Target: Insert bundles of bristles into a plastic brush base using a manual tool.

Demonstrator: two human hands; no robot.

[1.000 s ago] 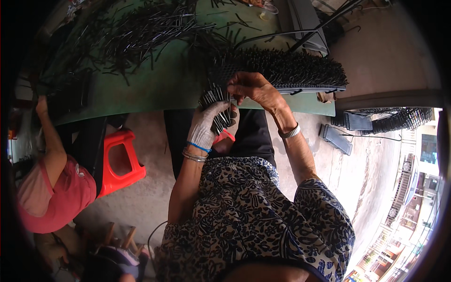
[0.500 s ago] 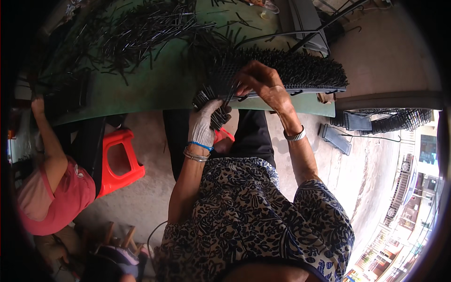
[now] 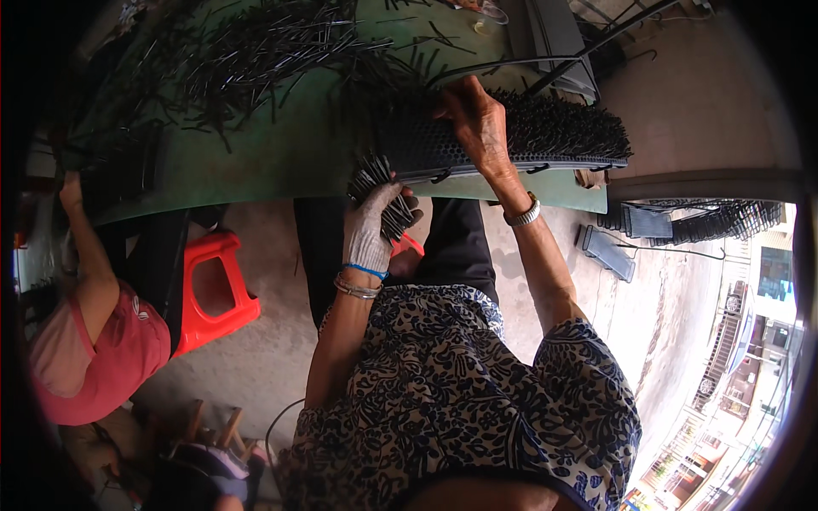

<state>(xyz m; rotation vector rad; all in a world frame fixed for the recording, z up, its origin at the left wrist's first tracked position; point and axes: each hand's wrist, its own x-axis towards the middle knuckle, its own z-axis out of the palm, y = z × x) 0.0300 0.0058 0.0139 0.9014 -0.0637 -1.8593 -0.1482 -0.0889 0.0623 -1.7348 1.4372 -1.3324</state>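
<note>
My left hand (image 3: 371, 220), in a pale knit glove, is closed round a bundle of thin black strips (image 3: 395, 218) just past the table's near edge. In front of me on the table lies a long black panel (image 3: 426, 148) full of small holes. Its right part is densely filled with upright black strips (image 3: 564, 124), while bare holes show on its left part. My bare right hand (image 3: 479, 126) is over the panel where the filled rows meet the bare holes. Its fingertips are pinched together; shadow hides whatever they hold.
Loose black strips (image 3: 273, 55) lie heaped on the green tabletop (image 3: 281, 157). A dark rod (image 3: 520, 61) crosses behind the panel. At left sit a co-worker in pink (image 3: 111, 362) and a red stool (image 3: 243, 315). Grey panels (image 3: 607, 254) lie on the floor at right.
My right hand has moved from beside the left hand's bundle, forward and slightly right, onto the panel. The left hand has stayed almost in place with its strips.
</note>
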